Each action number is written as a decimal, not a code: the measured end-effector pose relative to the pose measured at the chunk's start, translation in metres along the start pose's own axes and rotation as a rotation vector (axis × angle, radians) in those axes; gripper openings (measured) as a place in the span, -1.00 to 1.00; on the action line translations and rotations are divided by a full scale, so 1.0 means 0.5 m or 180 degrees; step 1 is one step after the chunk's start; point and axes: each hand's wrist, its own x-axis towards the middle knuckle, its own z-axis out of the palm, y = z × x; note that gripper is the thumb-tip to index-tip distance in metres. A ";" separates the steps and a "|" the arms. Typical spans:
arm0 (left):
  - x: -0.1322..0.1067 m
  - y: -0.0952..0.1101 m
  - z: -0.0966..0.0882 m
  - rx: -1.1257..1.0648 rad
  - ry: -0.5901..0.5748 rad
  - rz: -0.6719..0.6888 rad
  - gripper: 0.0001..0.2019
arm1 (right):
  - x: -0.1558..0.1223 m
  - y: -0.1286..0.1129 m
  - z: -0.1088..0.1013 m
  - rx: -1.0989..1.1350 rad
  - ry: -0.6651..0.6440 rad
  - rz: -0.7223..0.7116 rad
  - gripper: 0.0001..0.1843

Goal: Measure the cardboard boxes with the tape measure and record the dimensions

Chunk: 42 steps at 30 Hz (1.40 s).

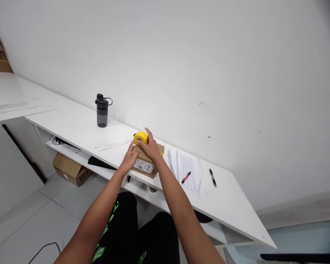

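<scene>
A yellow tape measure (143, 136) is held just above the far edge of a small cardboard box (145, 173). My right hand (151, 148) grips it from the right, thumb across its near side and index finger raised behind. My left hand (128, 160) is at the box's left side, its thumb over the top and its fingers along the edge, close under the tape measure. Part of the left fingers is hidden. The box rests on the white desk (77, 119), with a printed white label (143, 165) on the side facing me.
A dark water bottle (102, 113) stands left of the box. On the right lie papers (191, 168), a red and black pen (186, 178) and a black pen (212, 178). A larger cardboard box (68, 168) sits on the floor beneath the shelf. The wall (209, 73) runs behind the desk.
</scene>
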 end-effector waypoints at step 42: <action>-0.064 0.046 0.074 0.0840 0.0702 0.0180 -0.46 | -0.112 0.056 -0.225 -0.1150 -0.0166 0.0165 -0.31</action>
